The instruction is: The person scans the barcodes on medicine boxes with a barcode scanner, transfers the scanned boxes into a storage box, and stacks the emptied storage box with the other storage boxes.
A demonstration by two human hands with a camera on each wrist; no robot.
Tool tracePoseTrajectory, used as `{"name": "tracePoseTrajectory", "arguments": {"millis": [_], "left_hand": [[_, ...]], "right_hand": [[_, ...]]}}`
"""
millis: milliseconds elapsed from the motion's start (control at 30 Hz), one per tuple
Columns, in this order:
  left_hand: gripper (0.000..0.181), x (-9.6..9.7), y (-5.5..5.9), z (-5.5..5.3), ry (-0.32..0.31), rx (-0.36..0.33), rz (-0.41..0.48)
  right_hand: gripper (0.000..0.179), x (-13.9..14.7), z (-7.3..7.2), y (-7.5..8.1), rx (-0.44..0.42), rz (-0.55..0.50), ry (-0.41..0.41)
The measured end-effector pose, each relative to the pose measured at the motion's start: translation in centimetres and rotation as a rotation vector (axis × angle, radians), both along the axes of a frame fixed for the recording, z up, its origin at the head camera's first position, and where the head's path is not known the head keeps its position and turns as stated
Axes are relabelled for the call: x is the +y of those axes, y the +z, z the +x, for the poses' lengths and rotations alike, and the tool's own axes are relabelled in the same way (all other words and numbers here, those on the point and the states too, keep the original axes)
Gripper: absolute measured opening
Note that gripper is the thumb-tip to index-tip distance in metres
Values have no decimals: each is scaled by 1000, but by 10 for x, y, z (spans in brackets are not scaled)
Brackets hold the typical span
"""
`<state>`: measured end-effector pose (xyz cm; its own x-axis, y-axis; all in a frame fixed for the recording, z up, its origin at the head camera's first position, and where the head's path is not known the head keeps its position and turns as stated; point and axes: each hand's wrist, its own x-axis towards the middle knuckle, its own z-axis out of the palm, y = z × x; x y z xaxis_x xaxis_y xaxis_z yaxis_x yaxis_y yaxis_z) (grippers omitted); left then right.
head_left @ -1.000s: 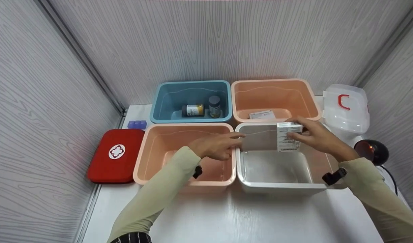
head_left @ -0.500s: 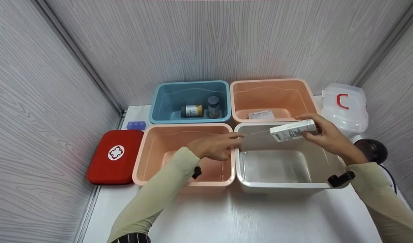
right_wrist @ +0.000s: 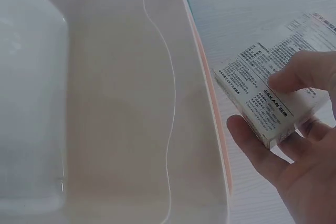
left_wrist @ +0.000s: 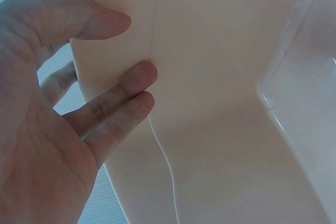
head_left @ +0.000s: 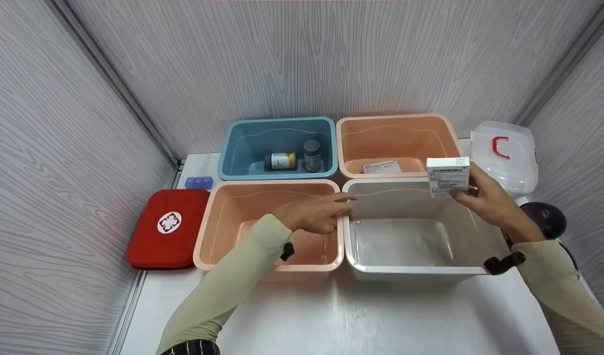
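My right hand [head_left: 494, 197] holds a white printed medicine box [head_left: 448, 177] above the back right part of the white bin [head_left: 415, 270]. The right wrist view shows the thumb [right_wrist: 294, 72] across the box's printed face and fingers beneath it. My left hand [head_left: 316, 213] rests at the right rim of the front peach bin [head_left: 267, 268], where it meets the white bin. In the left wrist view its fingers [left_wrist: 123, 90] are fairly straight, two of them over the inner wall, with nothing held.
Behind stand a blue bin [head_left: 242, 148] with two bottles [head_left: 283, 161] and a second peach bin [head_left: 395, 135] with a flat white box [head_left: 382, 167]. A red first-aid case [head_left: 168, 229] and purple pill organizer [head_left: 199, 183] lie left. A clear lidded box [head_left: 506, 158] and black lamp [head_left: 546, 219] stand right.
My right hand has moved right and slightly back with the medicine box, turning it so its printed face shows upright to the head camera. The left hand has stayed in place.
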<state>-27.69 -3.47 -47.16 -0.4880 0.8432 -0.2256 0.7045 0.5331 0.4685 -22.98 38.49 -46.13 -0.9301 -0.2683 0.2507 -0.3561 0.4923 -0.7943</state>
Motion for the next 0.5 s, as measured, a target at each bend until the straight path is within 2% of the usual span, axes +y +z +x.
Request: {"name": "tracePoseTrajectory", "arguments": {"millis": [200,333,500], "left_hand": [[44,1,-1,-1,12,-17,-6],[43,1,0,-1,5,-11,-4],[43,0,0,-1,2,-13,-5]], "right_hand": [[50,3,2,2,9,13,-59],[43,7,4,3,55,-56,-116],[52,13,10,7,56,-157,-111]]}}
